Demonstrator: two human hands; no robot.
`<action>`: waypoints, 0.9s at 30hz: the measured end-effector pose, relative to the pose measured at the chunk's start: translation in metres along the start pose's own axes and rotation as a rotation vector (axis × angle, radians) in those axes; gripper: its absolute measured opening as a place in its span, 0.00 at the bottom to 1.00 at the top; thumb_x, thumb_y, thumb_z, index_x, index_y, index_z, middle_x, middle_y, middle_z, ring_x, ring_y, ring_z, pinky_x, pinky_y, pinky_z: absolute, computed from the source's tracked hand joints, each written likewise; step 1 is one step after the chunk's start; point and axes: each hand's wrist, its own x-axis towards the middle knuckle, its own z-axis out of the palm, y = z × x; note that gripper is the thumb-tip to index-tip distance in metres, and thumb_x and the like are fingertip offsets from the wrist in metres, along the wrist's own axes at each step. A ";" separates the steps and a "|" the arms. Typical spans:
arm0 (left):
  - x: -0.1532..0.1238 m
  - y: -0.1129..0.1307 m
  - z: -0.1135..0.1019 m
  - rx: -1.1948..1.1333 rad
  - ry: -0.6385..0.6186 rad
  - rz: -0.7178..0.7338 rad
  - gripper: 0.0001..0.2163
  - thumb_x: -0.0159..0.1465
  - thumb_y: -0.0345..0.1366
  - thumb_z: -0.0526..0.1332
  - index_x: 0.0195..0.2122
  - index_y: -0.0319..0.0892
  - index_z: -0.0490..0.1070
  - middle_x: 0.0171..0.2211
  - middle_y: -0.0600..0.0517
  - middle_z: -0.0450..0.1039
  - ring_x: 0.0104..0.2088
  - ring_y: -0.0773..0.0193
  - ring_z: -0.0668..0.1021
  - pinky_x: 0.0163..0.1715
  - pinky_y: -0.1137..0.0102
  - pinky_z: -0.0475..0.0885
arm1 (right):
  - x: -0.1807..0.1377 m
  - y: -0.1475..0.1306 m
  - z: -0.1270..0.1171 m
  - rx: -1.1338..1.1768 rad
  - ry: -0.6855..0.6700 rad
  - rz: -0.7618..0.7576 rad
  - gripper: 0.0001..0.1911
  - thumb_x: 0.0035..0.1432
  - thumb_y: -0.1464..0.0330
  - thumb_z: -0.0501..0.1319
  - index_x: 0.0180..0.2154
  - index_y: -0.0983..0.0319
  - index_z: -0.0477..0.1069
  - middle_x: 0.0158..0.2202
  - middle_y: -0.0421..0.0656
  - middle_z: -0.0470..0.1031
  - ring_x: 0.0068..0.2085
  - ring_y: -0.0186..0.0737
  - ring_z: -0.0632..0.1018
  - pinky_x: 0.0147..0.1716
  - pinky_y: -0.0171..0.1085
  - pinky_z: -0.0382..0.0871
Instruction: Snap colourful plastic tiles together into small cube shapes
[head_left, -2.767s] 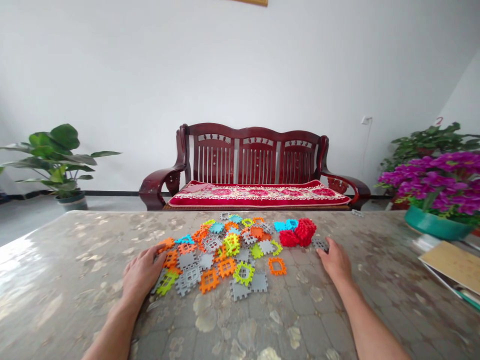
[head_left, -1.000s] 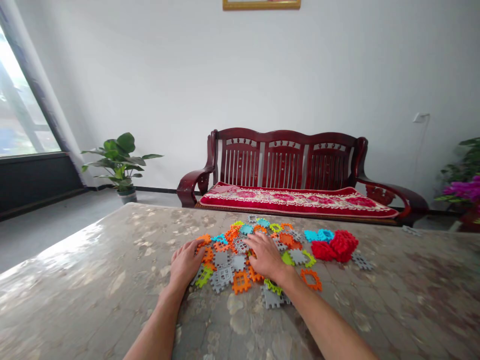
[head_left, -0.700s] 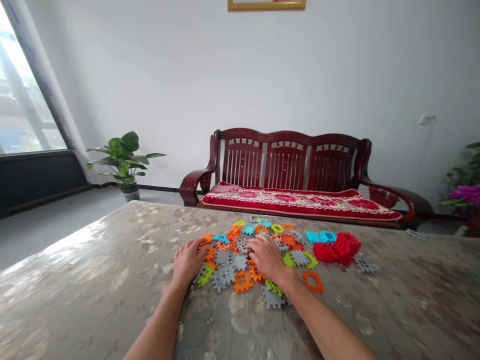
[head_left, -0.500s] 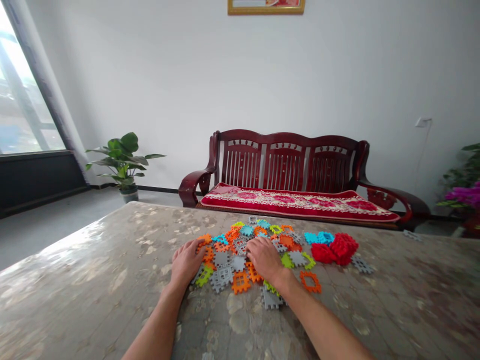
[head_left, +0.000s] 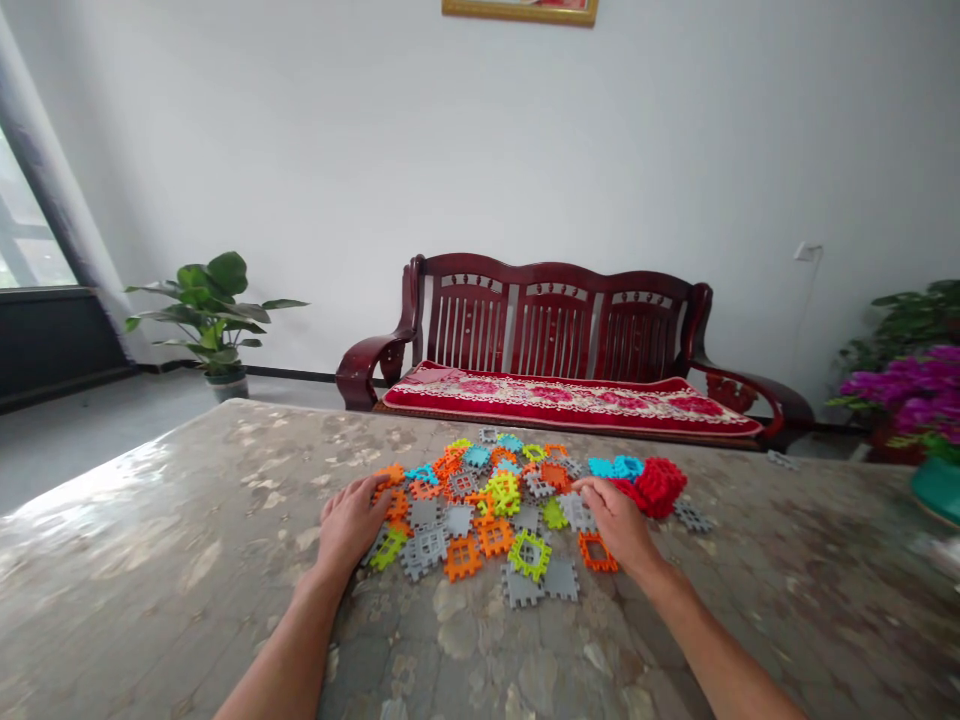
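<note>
A pile of flat plastic interlocking tiles with notched edges lies across the table. My left hand [head_left: 354, 518] rests palm down at the pile's left side, fingers stretched onto an orange tile [head_left: 391, 474]. To the right, my right hand [head_left: 619, 518] has its fingers curled at a grey tile [head_left: 577, 512]; the thumb is hidden. Just below that hand lies an orange frame tile [head_left: 598, 552]. A yellow-green frame tile [head_left: 529, 555] overlaps grey tiles [head_left: 561, 580] at the near side. Yellow-green tiles [head_left: 502, 494] sit stacked in the middle.
Red tiles [head_left: 656, 485] are heaped beyond my right hand, beside blue tiles [head_left: 628, 467]. The patterned tablecloth [head_left: 187, 560] covers the table. Behind stands a wooden bench [head_left: 555, 330] with a red cover. A potted plant [head_left: 217, 310] is at left, purple flowers [head_left: 904, 395] at right.
My right hand has moved from the middle of the pile to the right, uncovering the yellow-green tiles. My left hand stays at the left edge. The view has turned slightly right.
</note>
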 end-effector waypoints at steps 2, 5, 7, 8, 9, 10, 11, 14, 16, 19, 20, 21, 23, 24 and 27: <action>0.001 0.000 0.000 0.005 0.005 0.000 0.19 0.66 0.43 0.50 0.54 0.50 0.73 0.56 0.48 0.73 0.55 0.52 0.73 0.57 0.57 0.61 | -0.003 0.014 -0.013 -0.058 -0.011 0.012 0.18 0.63 0.59 0.49 0.38 0.57 0.75 0.38 0.45 0.80 0.42 0.45 0.78 0.45 0.43 0.71; 0.001 0.000 0.000 0.007 0.003 0.004 0.19 0.66 0.43 0.50 0.53 0.50 0.73 0.56 0.48 0.73 0.55 0.51 0.73 0.57 0.57 0.61 | -0.006 0.026 -0.019 -0.117 -0.025 -0.011 0.17 0.63 0.61 0.49 0.42 0.57 0.75 0.42 0.45 0.79 0.45 0.45 0.78 0.48 0.45 0.70; 0.001 0.000 -0.001 0.008 0.002 0.004 0.19 0.66 0.43 0.50 0.54 0.50 0.73 0.56 0.48 0.74 0.55 0.51 0.73 0.57 0.56 0.61 | -0.011 0.029 -0.015 -0.139 -0.010 -0.022 0.17 0.61 0.63 0.51 0.46 0.58 0.74 0.47 0.46 0.78 0.49 0.45 0.77 0.51 0.46 0.69; 0.001 0.000 -0.002 0.010 0.002 0.004 0.19 0.66 0.43 0.50 0.54 0.50 0.73 0.56 0.48 0.73 0.56 0.51 0.73 0.57 0.56 0.62 | -0.014 0.029 -0.012 -0.149 0.008 -0.021 0.18 0.61 0.64 0.52 0.48 0.58 0.73 0.49 0.47 0.78 0.51 0.45 0.77 0.52 0.47 0.69; 0.001 0.001 -0.002 0.013 0.001 0.005 0.20 0.66 0.43 0.50 0.54 0.49 0.73 0.56 0.48 0.73 0.56 0.50 0.73 0.57 0.56 0.62 | -0.017 0.029 -0.009 -0.161 0.029 -0.019 0.18 0.60 0.64 0.53 0.50 0.59 0.73 0.50 0.47 0.77 0.52 0.45 0.76 0.53 0.47 0.69; 0.001 0.001 -0.002 0.015 -0.002 0.005 0.20 0.66 0.43 0.49 0.54 0.49 0.73 0.56 0.48 0.73 0.56 0.50 0.73 0.57 0.56 0.62 | -0.020 0.028 -0.006 -0.174 0.053 -0.019 0.19 0.59 0.65 0.54 0.51 0.59 0.72 0.51 0.48 0.76 0.53 0.46 0.76 0.54 0.48 0.68; 0.001 0.000 -0.002 0.017 -0.007 0.007 0.20 0.66 0.43 0.49 0.54 0.49 0.73 0.56 0.48 0.73 0.56 0.50 0.73 0.57 0.56 0.62 | -0.023 0.027 -0.003 -0.187 0.078 -0.022 0.20 0.58 0.66 0.55 0.51 0.59 0.72 0.52 0.48 0.76 0.54 0.46 0.75 0.55 0.48 0.68; 0.002 -0.001 -0.001 0.022 -0.014 0.006 0.20 0.66 0.43 0.49 0.55 0.49 0.73 0.56 0.48 0.73 0.55 0.50 0.73 0.57 0.55 0.63 | -0.030 0.023 0.001 -0.217 0.142 -0.046 0.24 0.55 0.68 0.58 0.54 0.59 0.70 0.54 0.48 0.74 0.55 0.47 0.74 0.58 0.49 0.66; 0.002 -0.001 -0.001 0.021 -0.013 0.009 0.20 0.66 0.43 0.49 0.54 0.49 0.73 0.56 0.47 0.73 0.55 0.49 0.73 0.57 0.55 0.63 | -0.033 0.023 0.003 -0.232 0.157 -0.058 0.27 0.52 0.69 0.59 0.56 0.59 0.68 0.55 0.48 0.72 0.57 0.47 0.72 0.59 0.49 0.65; 0.002 -0.001 -0.001 0.020 -0.010 0.005 0.20 0.66 0.43 0.49 0.54 0.49 0.73 0.56 0.48 0.74 0.56 0.49 0.73 0.57 0.56 0.63 | -0.034 0.026 0.006 -0.256 0.143 -0.064 0.30 0.49 0.71 0.60 0.56 0.59 0.68 0.57 0.48 0.69 0.58 0.47 0.71 0.60 0.49 0.64; 0.002 0.000 -0.002 0.021 -0.009 0.001 0.20 0.66 0.43 0.49 0.54 0.49 0.73 0.56 0.48 0.74 0.56 0.49 0.73 0.57 0.56 0.63 | -0.035 0.027 0.008 -0.265 0.139 -0.062 0.30 0.48 0.72 0.60 0.56 0.58 0.68 0.57 0.48 0.69 0.59 0.48 0.71 0.60 0.49 0.64; 0.002 0.000 -0.002 0.023 -0.009 -0.002 0.20 0.66 0.43 0.49 0.54 0.49 0.73 0.56 0.48 0.73 0.56 0.49 0.73 0.57 0.56 0.62 | -0.035 0.029 0.009 -0.273 0.138 -0.057 0.30 0.48 0.72 0.60 0.56 0.58 0.69 0.56 0.48 0.69 0.58 0.48 0.71 0.60 0.49 0.64; 0.002 0.001 -0.002 0.025 -0.009 -0.003 0.20 0.66 0.43 0.49 0.54 0.49 0.73 0.56 0.48 0.73 0.56 0.50 0.73 0.57 0.56 0.63 | -0.036 0.031 0.011 -0.288 0.144 -0.047 0.30 0.48 0.73 0.59 0.55 0.59 0.69 0.56 0.48 0.70 0.58 0.48 0.71 0.60 0.48 0.65; 0.002 0.001 -0.002 0.025 -0.010 -0.001 0.20 0.66 0.43 0.49 0.54 0.50 0.73 0.56 0.48 0.73 0.56 0.50 0.73 0.57 0.56 0.62 | -0.037 0.032 0.012 -0.294 0.149 -0.044 0.29 0.48 0.73 0.59 0.55 0.59 0.69 0.56 0.49 0.70 0.58 0.48 0.71 0.59 0.48 0.65; 0.002 -0.001 -0.001 0.018 -0.005 0.017 0.20 0.66 0.44 0.49 0.54 0.51 0.73 0.56 0.49 0.73 0.56 0.51 0.72 0.58 0.56 0.62 | -0.038 0.030 0.013 -0.285 0.171 -0.057 0.28 0.49 0.74 0.57 0.54 0.60 0.71 0.56 0.49 0.71 0.57 0.47 0.72 0.59 0.48 0.66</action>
